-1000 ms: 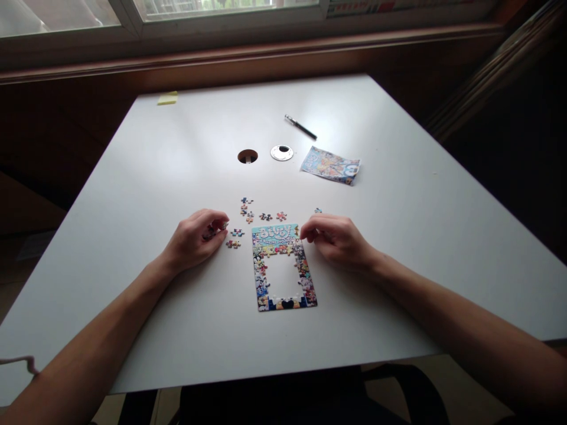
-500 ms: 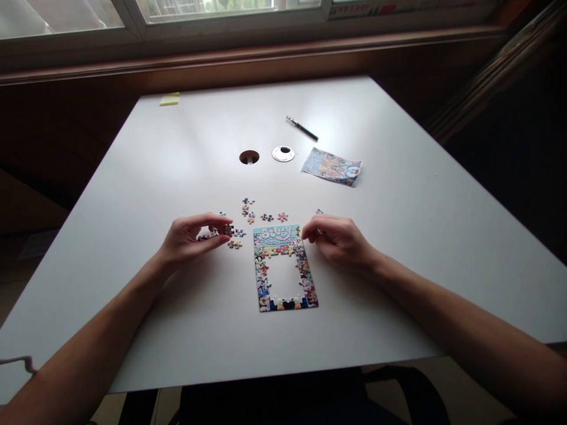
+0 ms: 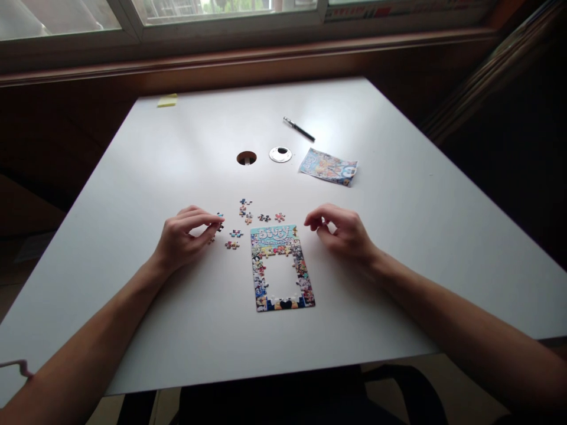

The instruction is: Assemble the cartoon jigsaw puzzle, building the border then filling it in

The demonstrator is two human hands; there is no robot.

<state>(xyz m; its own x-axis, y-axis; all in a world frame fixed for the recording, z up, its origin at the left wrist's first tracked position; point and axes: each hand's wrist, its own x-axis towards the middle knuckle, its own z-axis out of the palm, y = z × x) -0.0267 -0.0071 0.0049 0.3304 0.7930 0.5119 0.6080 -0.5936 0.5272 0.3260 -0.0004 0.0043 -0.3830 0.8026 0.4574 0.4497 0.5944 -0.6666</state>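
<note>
My left hand point(image 3: 183, 236) pinches a small jigsaw piece point(image 3: 220, 225) between thumb and fingertips, left of the loose pieces. Near it lie a blue-and-pink piece point(image 3: 236, 234) and a tan multicoloured piece point(image 3: 232, 244); another is partly hidden under the fingers. The jigsaw frame point(image 3: 259, 277) lies flat between my hands, its border joined and white table showing through its middle. My right hand point(image 3: 341, 231) rests on the table by the frame's upper right corner, fingers loosely curled and thumb apart. Nothing shows in it, though its palm is hidden.
Behind the frame lie a black-and-white piece point(image 3: 264, 218), a red piece point(image 3: 280, 217) and a few joined pieces point(image 3: 243, 208). Farther back are a picture sheet point(image 3: 328, 167), a pen point(image 3: 299, 129), a round metal cover point(image 3: 280, 154), a table hole point(image 3: 247, 158) and a yellow sticky note point(image 3: 167, 100).
My left hand has drawn back left with its piece, uncovering loose pieces. My right hand has shifted slightly up, and the teal piece behind it is now hidden. The view has shifted slightly.
</note>
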